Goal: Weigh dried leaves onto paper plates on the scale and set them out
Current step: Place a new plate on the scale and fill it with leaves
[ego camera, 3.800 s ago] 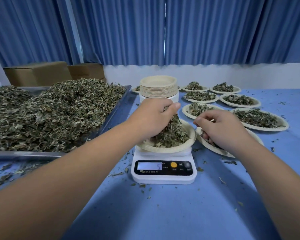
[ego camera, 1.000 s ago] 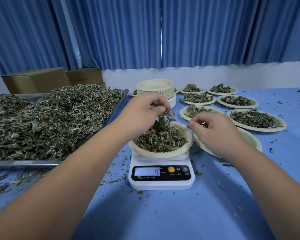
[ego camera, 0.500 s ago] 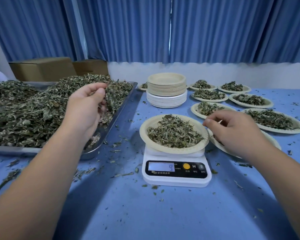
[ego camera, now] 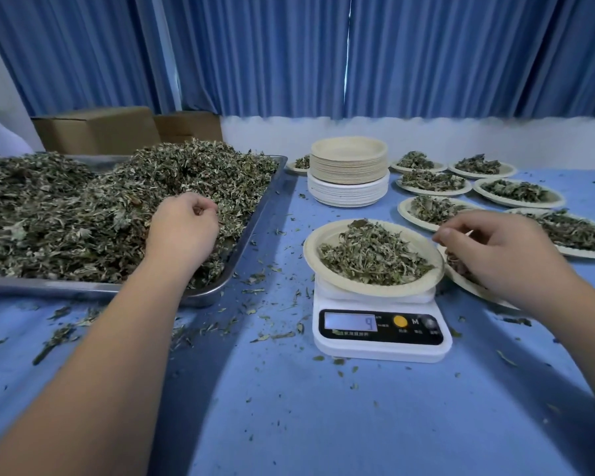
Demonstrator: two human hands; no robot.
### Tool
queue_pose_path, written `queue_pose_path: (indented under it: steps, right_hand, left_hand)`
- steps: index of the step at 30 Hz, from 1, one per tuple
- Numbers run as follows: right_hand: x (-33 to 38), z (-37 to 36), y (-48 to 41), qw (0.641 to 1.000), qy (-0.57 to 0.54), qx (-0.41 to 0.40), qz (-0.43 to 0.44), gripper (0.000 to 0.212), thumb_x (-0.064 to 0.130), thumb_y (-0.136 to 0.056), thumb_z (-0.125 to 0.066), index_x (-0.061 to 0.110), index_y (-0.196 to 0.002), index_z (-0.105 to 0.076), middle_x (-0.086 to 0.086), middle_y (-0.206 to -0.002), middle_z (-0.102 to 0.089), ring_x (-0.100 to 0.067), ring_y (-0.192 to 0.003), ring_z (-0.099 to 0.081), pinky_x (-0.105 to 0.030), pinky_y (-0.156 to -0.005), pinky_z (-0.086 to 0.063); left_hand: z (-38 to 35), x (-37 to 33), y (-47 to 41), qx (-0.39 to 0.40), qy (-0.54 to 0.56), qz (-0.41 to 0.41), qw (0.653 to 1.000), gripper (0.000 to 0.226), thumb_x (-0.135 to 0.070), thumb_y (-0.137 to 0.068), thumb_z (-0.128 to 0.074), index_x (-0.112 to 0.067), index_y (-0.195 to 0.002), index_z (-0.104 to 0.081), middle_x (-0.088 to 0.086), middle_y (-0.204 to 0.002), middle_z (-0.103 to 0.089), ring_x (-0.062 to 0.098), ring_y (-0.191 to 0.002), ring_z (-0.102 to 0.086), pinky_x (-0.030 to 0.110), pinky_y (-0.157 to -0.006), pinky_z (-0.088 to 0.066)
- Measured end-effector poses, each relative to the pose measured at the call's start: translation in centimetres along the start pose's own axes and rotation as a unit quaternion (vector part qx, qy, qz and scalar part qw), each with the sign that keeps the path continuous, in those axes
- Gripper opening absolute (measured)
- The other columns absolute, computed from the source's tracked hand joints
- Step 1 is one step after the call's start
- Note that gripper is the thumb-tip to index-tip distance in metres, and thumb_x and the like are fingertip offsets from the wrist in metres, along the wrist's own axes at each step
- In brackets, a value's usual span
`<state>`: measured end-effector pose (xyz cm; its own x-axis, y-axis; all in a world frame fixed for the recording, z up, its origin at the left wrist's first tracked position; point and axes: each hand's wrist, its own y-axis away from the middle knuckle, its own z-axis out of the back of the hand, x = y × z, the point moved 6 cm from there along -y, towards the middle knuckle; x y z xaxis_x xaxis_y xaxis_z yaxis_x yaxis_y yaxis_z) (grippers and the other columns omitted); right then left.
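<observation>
While 9 is displayed on the scale [ego camera: 380, 352] under a loaded plate [ego camera: 310, 249], dried leaves [ego camera: 83, 214] are clutched in the tray [ego camera: 93, 289] by the left hand [ego camera: 182, 231] grip | right hand [ego camera: 495, 249] grip curled, contents cannot be told | at least 7 filled plates [ego camera: 519, 204] set out on the surface [ego camera: 323, 424] | stack [ego camera: 349, 163] of empties unused.

Pleated blue curtains [ego camera: 426, 56] span the back from 10 to 2 o'clock, with a white wall [ego camera: 461, 135] strip beneath them. Brown cardboard boxes [ego camera: 97, 130] sit at 10 o'clock, behind the blue tabletop [ego camera: 323, 424], which is evenly lit.
</observation>
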<state>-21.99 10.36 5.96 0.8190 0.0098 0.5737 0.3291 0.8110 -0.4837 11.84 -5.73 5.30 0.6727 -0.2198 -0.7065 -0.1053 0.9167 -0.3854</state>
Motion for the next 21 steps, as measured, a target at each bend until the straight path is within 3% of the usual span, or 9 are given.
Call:
queue_pose_path:
  steps: [4, 7, 10, 13, 17, 21]
  right_hand:
    - [0.2, 0.0, 0.1, 1.000, 0.014, 0.004, 0.011, 0.019, 0.023, -0.089, -0.062, 0.028, -0.072, -0.069, 0.020, -0.054, -0.058, 0.000, -0.050, -0.049, -0.012, -0.045, -0.032]
    - [0.4, 0.0, 0.1, 1.000, 0.011, 0.005, 0.013, 0.019, 0.023, -0.089, -0.062, 0.028, -0.072, -0.068, 0.022, -0.056, -0.058, 0.000, -0.050, -0.049, -0.010, -0.046, -0.033]
    - [0.4, 0.1, 0.1, 1.000, 0.001, 0.002, 0.011, 0.018, 0.022, -0.089, -0.062, 0.028, -0.073, -0.068, 0.021, -0.054, -0.058, 0.001, -0.050, -0.050, -0.009, -0.047, -0.034]
    - [0.5, 0.2, 0.2, 1.000, 0.005, -0.001, 0.011, 0.017, 0.021, -0.089, -0.062, 0.026, -0.074, -0.070, 0.022, -0.051, -0.057, 0.003, -0.050, -0.049, -0.008, -0.047, -0.034]
    - [0.4, 0.1, 0.1, 1.000, 0.015, -0.005, 0.005, 0.016, 0.022, -0.089, -0.062, 0.025, -0.076, -0.070, 0.030, -0.054, -0.055, 0.005, -0.052, -0.050, -0.008, -0.046, -0.032]
    - [0.0, 0.0, -0.1, 0.998, 0.058, -0.012, -0.018, 0.016, 0.027, -0.091, -0.059, 0.024, -0.081, -0.070, 0.019, -0.055, -0.056, 0.002, -0.059, -0.049, -0.011, -0.050, -0.027]
  left_hand:
    - [0.1, -0.7, 0.8, 0.010, -0.043, -0.003, 0.999, 0.018, -0.026, -0.091, -0.045, -0.033, -0.091, -0.062, 0.006, -0.112, -0.062, 0.027, -0.079, -0.061, 0.045, -0.084, -0.051]
    - [0.1, -1.0, 1.3, 0.023, -0.059, 0.001, 0.998, 0.018, -0.026, -0.089, -0.045, -0.031, -0.091, -0.061, 0.007, -0.115, -0.059, 0.034, -0.093, -0.058, 0.052, -0.093, -0.046]
    - [0.0, -1.1, 1.5, 0.019, -0.065, -0.004, 0.998, 0.016, -0.026, -0.091, -0.045, -0.030, -0.090, -0.061, 0.008, -0.115, -0.056, 0.031, -0.087, -0.058, 0.046, -0.087, -0.049]
    - [0.0, -2.0, 1.7, -0.010, -0.035, -0.045, 0.998, 0.016, -0.022, -0.094, -0.047, -0.026, -0.091, -0.062, 0.005, -0.109, -0.059, 0.016, -0.071, -0.056, 0.028, -0.062, -0.042]
    - [0.2, -4.2, 2.9, -0.054, 0.058, -0.113, 0.990, 0.017, -0.019, -0.095, -0.051, -0.028, -0.090, -0.066, -0.006, -0.096, -0.060, 0.009, -0.076, -0.053, 0.026, -0.069, -0.041]
    - [-2.1, -6.4, 5.0, 0.006, 0.122, -0.152, 0.981, 0.018, -0.016, -0.093, -0.054, -0.027, -0.089, -0.068, -0.010, -0.083, -0.060, 0.002, -0.065, -0.052, 0.021, -0.061, -0.040]
